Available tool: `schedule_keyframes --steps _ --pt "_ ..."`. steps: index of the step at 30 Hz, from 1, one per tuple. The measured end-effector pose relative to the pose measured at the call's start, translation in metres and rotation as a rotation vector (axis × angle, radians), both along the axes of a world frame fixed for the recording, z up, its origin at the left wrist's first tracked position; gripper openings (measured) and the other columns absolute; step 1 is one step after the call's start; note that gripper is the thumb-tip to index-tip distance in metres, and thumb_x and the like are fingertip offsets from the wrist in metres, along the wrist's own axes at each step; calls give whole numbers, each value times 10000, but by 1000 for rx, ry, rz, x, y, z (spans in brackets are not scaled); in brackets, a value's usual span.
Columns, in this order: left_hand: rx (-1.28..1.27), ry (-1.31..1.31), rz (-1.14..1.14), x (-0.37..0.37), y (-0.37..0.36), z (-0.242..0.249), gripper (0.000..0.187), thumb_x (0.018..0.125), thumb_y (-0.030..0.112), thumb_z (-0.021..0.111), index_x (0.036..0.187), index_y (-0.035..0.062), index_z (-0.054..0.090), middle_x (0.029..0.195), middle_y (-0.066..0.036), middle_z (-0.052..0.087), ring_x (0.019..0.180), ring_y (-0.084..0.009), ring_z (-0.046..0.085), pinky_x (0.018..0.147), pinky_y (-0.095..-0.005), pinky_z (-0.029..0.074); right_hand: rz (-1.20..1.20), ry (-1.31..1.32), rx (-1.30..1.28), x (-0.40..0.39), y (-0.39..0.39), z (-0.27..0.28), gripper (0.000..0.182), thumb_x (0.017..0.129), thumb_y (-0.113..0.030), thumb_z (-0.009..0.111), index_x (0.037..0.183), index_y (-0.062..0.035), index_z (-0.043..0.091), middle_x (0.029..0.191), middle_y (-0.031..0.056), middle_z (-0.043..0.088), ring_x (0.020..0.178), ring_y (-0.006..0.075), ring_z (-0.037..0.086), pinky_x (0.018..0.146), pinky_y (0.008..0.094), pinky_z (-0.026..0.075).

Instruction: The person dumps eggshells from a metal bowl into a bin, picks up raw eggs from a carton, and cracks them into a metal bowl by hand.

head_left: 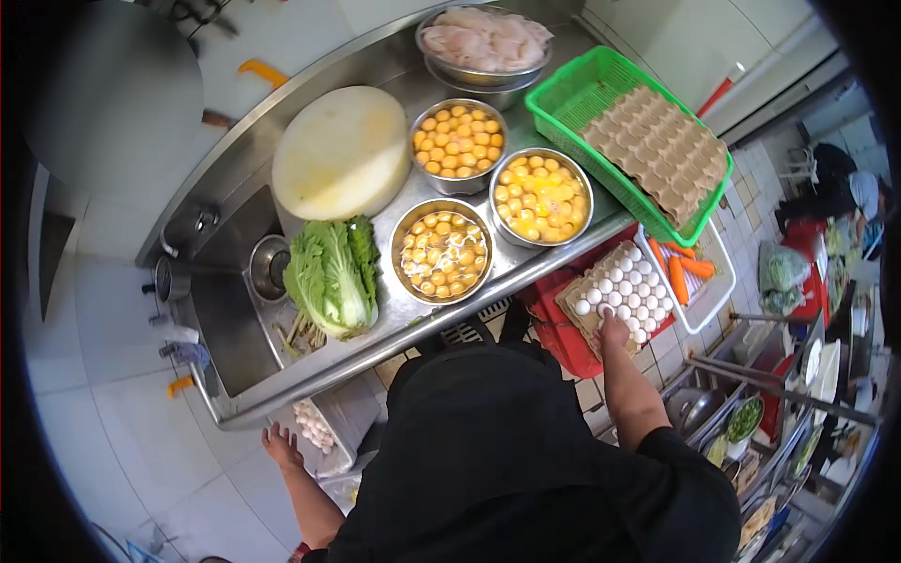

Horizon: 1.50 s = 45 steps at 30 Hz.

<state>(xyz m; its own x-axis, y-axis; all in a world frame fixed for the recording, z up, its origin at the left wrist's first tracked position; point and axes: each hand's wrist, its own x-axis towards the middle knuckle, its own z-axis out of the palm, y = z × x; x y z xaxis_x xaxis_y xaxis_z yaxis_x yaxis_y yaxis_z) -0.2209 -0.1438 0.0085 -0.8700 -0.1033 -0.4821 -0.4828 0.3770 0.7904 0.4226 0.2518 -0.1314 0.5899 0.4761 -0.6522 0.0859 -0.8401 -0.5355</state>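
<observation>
My right hand point(613, 331) is at the near edge of a carton tray of white eggs point(633, 293), its fingers drawn together around an egg point(605, 311); part of the grip is hidden. Low at the left, my left hand point(282, 445) is open, fingers apart and holding nothing, beside a grey bin point(354, 413) with pale eggshells point(313, 427) in it. On the steel counter stand three metal bowls of cracked eggs: one at the back point(458, 146), one at the right point(542, 197) and one at the front point(441, 251), which has shiny whites on top.
A leafy cabbage point(330, 277) lies beside the sink point(225, 300), before a round cutting board point(341, 153). Behind are a bowl of pale meat point(485, 39) and a green basket point(554, 98) with empty egg trays point(655, 150). Carrots point(679, 281) sit in a white bin point(721, 286). Another person point(849, 192) is far right.
</observation>
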Motion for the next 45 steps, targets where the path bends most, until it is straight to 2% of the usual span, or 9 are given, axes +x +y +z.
schedule_keyframes --steps 5,12,16,20,25,29,33,39,45 --pt "123 142 85 -5 5 13 639 864 191 609 1413 143 285 1330 -144 487 1207 -331 479 969 -443 416 -319 358 218 5 -12 15 445 845 -375 655 1162 -86 539 920 51 593 659 206 632 517 323 549" --pt "220 319 90 -19 53 59 557 893 184 600 1385 106 351 1302 -132 510 1174 -321 499 952 -416 427 207 1096 458 -33 -5 112 388 849 -257 640 1163 -66 516 957 94 627 700 207 647 603 346 570" --pt "337 424 -146 -23 113 81 533 919 191 598 1394 96 377 1313 -118 507 1111 -254 547 965 -391 429 460 1075 526 -89 20 123 252 777 -78 704 935 -67 508 904 139 652 649 199 641 602 292 553" --pt "401 492 -308 6 188 109 523 908 169 612 1383 88 407 1313 -115 510 1061 -206 566 945 -356 446 660 753 593 -152 31 153 347 803 -52 695 1121 -39 559 981 118 663 747 180 657 641 303 543" --pt "443 568 -612 55 275 108 509 854 38 630 1336 75 474 1262 -128 551 951 -157 612 821 -289 502 1094 -192 1039 -184 27 136 369 826 -152 709 1162 -55 592 1116 141 658 998 289 652 824 347 521" --pt "479 483 -997 121 335 90 546 831 42 670 1340 87 476 1249 -111 563 915 -144 622 816 -296 517 1187 -284 794 -186 29 122 424 814 -180 712 1203 -80 577 1140 162 639 1040 337 619 858 365 507" --pt "445 419 -1498 190 380 91 560 813 62 698 1336 93 500 1217 -103 584 965 -181 621 857 -314 510 913 252 855 -196 43 133 375 904 -208 645 1219 -30 547 1076 116 664 1007 252 644 864 345 508" --pt "483 822 -1791 220 422 83 523 812 119 682 1315 104 539 1166 -137 618 990 -281 624 885 -345 502 712 940 509 -229 67 192 358 964 -210 573 1267 -23 534 1005 61 649 607 86 578 529 202 462" --pt "368 558 -1885 203 427 87 413 765 85 630 1177 102 636 1054 -145 639 960 -322 624 850 -386 496 1147 690 626 -240 80 189 416 967 -212 570 1319 3 518 1144 91 635 1013 140 593 874 267 475"
